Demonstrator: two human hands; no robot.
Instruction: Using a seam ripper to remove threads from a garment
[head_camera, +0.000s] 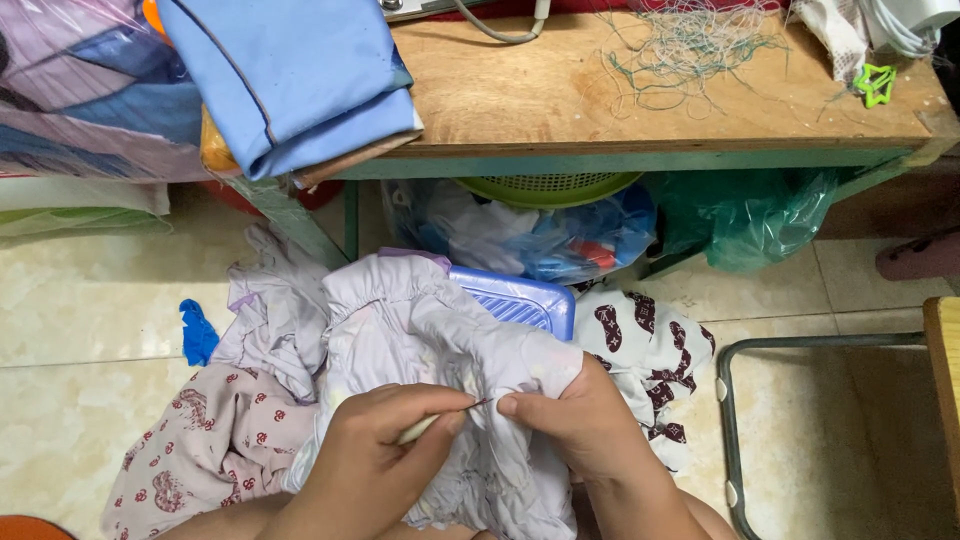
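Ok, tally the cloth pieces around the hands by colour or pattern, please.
Pale lilac cloth, held by the left hand and right hand: 1
Pink cloth with red print: 1
White cloth with dark maroon print: 1
Small bright blue scrap: 1
Folded light blue cloth on the table: 1
Total: 5

left hand (375, 455) pinches small tool (440, 420) | right hand (580, 425) grips lilac garment (420, 320) | over blue basket (520, 298)
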